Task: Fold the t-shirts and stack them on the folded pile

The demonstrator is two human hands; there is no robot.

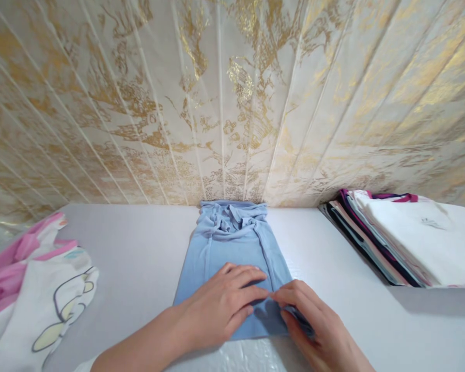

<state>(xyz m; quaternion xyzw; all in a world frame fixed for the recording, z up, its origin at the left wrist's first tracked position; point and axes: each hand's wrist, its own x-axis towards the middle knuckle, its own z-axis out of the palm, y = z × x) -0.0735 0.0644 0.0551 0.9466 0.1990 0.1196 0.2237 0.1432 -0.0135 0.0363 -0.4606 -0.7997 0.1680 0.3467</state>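
A light blue shirt lies folded into a long strip on the white table, bunched and wrinkled at its far end near the wall. My left hand rests over its near half, fingers stretched out to the right and lying on the fabric. At the near right edge of the shirt, my right hand is closed with the thumb and fingers around a bit of cloth. The fingertips of both hands almost meet. Part of the near right corner is hidden by my right hand.
On the right stands a stack of folded clothes, a white one on top. A loose pile of pink and white clothes with a cartoon print lies at the left. Behind the table rises a white and gold patterned wall covering.
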